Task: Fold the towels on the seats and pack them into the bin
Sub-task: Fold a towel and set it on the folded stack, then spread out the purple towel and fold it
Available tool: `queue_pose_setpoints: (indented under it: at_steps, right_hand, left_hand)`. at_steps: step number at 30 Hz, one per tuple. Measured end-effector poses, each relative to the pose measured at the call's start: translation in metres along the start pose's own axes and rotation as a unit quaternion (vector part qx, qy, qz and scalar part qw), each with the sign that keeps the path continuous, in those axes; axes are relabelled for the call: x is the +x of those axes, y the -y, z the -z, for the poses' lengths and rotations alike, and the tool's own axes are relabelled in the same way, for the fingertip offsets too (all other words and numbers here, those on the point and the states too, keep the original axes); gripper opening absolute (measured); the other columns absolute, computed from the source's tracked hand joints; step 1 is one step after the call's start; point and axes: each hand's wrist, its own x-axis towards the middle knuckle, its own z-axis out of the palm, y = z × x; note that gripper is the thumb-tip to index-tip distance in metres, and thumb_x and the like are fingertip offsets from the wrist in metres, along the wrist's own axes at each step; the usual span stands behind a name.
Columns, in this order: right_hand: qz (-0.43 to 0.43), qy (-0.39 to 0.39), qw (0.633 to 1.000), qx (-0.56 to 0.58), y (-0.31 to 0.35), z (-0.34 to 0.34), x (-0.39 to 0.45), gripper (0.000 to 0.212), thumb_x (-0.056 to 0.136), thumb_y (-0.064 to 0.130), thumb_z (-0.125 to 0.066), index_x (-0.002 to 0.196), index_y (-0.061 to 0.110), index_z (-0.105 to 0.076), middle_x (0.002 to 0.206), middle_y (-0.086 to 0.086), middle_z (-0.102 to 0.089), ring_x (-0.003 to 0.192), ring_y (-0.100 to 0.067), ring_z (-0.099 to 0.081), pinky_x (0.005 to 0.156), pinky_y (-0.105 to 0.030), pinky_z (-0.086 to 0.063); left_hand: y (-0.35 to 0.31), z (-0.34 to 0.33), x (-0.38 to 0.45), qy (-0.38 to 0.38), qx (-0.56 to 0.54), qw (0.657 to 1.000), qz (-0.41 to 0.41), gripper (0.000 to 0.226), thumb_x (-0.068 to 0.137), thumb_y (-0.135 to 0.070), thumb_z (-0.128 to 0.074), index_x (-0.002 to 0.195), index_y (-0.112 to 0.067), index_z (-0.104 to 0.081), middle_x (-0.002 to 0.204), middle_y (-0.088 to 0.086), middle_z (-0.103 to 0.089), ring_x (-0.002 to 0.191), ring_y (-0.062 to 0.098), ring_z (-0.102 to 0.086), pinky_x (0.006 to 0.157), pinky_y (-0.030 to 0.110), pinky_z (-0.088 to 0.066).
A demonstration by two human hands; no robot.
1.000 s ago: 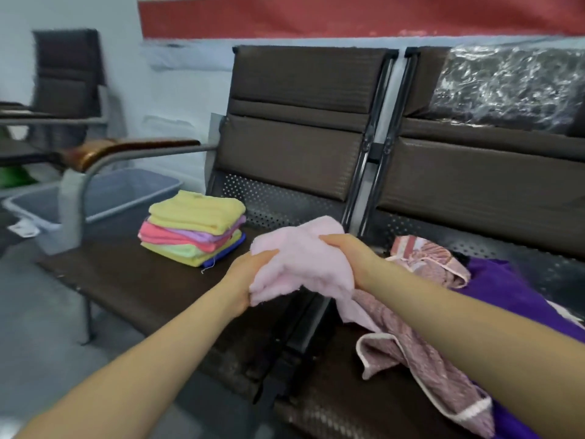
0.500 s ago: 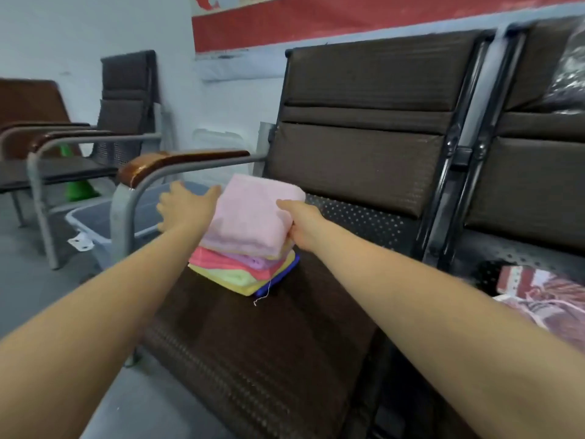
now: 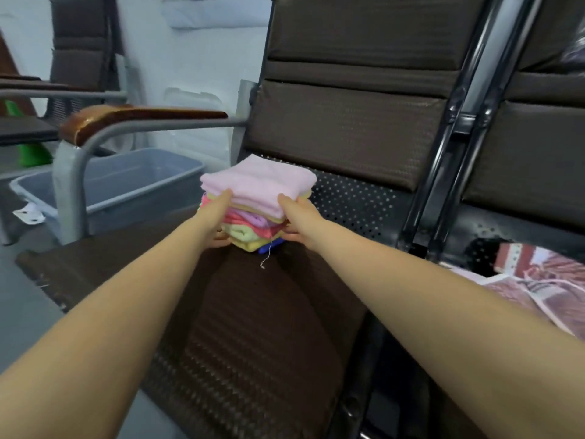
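A stack of folded towels (image 3: pixel 253 223) sits on the brown seat (image 3: pixel 253 327), with a folded pink towel (image 3: pixel 259 182) on top and yellow, red, purple and blue layers under it. My left hand (image 3: pixel 218 217) grips the stack's left side. My right hand (image 3: pixel 296 220) grips its right side, fingers low near the bottom towels. A loose thread hangs from the stack's front. The grey bin (image 3: pixel 126 179) stands on the floor to the left, beyond the armrest.
A wood-topped metal armrest (image 3: pixel 133 118) runs between the seat and the bin. Unfolded pink patterned towels (image 3: pixel 544 280) lie on the seat to the right. Another chair (image 3: pixel 79 58) and a green object (image 3: pixel 30 153) stand at the far left.
The pink towel went from being held over the seat gap onto the stack. Both hands have since dropped from its top edges to the sides of the whole stack.
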Motion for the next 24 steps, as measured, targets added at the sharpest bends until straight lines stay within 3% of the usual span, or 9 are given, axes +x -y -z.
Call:
queue_pose_setpoints:
  at_steps: [4, 9, 11, 13, 16, 20, 24]
  right_hand:
    - [-0.013, 0.002, 0.999, -0.044, 0.002, 0.026, -0.012, 0.045, 0.096, 0.042, -0.048, 0.135, 0.02, -0.046, 0.133, -0.005, -0.049, 0.111, -0.024, -0.054, 0.086, -0.036, -0.05]
    - [-0.027, -0.044, 0.997, -0.051, 0.018, 0.076, -0.059, 0.049, 0.101, 0.041, -0.042, 0.14, 0.013, -0.041, 0.127, -0.01, -0.05, 0.114, -0.027, -0.057, 0.089, -0.037, -0.051]
    - [-0.03, -0.064, 0.997, -0.038, 0.025, 0.098, -0.085, 0.051, 0.101, 0.041, -0.042, 0.142, 0.01, -0.039, 0.126, -0.014, -0.053, 0.11, -0.027, -0.059, 0.083, -0.036, -0.053]
    - [-0.022, -0.079, 0.996, -0.03, 0.033, 0.122, -0.117, 0.05, 0.101, 0.041, -0.041, 0.14, 0.009, -0.042, 0.118, -0.014, -0.056, 0.099, -0.025, -0.061, 0.071, -0.032, -0.053]
    - [-0.011, -0.092, 0.995, -0.023, 0.039, 0.167, -0.186, 0.036, 0.102, 0.038, -0.041, 0.124, 0.012, -0.052, 0.1, -0.009, -0.06, 0.079, -0.02, -0.061, 0.06, -0.027, -0.049]
    - [0.001, -0.109, 0.994, -0.029, 0.033, 0.223, -0.269, 0.02, 0.1, 0.029, -0.046, 0.091, 0.017, -0.058, 0.08, -0.003, -0.058, 0.065, -0.013, -0.056, 0.054, -0.023, -0.043]
    - [0.053, -0.191, 0.972, -0.128, 0.009, 0.299, -0.35, 0.014, 0.095, 0.015, -0.052, 0.086, 0.016, -0.062, 0.074, -0.001, -0.058, 0.061, -0.01, -0.052, 0.052, -0.02, -0.04]
  left_hand:
    - [0.005, -0.008, -0.004, -0.011, 0.034, 0.999, -0.012, 0.066, 0.093, -0.056, -0.047, 0.143, -0.015, -0.036, 0.139, 0.01, -0.047, 0.121, 0.027, -0.051, 0.087, 0.038, -0.046]
    - [0.006, -0.034, -0.05, -0.013, 0.065, 0.997, -0.028, 0.066, 0.094, -0.057, -0.044, 0.144, -0.014, -0.037, 0.143, 0.011, -0.043, 0.12, 0.028, -0.05, 0.083, 0.036, -0.044]
    - [0.006, -0.049, -0.076, 0.006, 0.079, 0.997, -0.025, 0.062, 0.094, -0.056, -0.043, 0.139, -0.014, -0.042, 0.135, 0.011, -0.049, 0.113, 0.028, -0.052, 0.083, 0.037, -0.045]
    - [0.003, -0.07, -0.111, 0.038, 0.096, 0.994, -0.031, 0.05, 0.093, -0.055, -0.044, 0.119, -0.014, -0.054, 0.108, 0.008, -0.056, 0.095, 0.024, -0.054, 0.081, 0.035, -0.045]
    - [-0.001, -0.114, -0.18, 0.089, 0.112, 0.989, -0.027, 0.042, 0.095, -0.053, -0.043, 0.098, -0.013, -0.056, 0.08, 0.001, -0.053, 0.066, 0.015, -0.051, 0.064, 0.025, -0.042]
    - [-0.001, -0.177, -0.265, 0.171, 0.115, 0.978, -0.032, 0.041, 0.097, -0.05, -0.041, 0.082, -0.016, -0.057, 0.076, 0.0, -0.057, 0.059, 0.013, -0.051, 0.058, 0.023, -0.041]
    - [0.011, -0.238, -0.343, 0.269, 0.133, 0.953, -0.035, 0.037, 0.097, -0.046, -0.044, 0.08, -0.017, -0.058, 0.076, 0.0, -0.057, 0.061, 0.013, -0.053, 0.058, 0.023, -0.04]
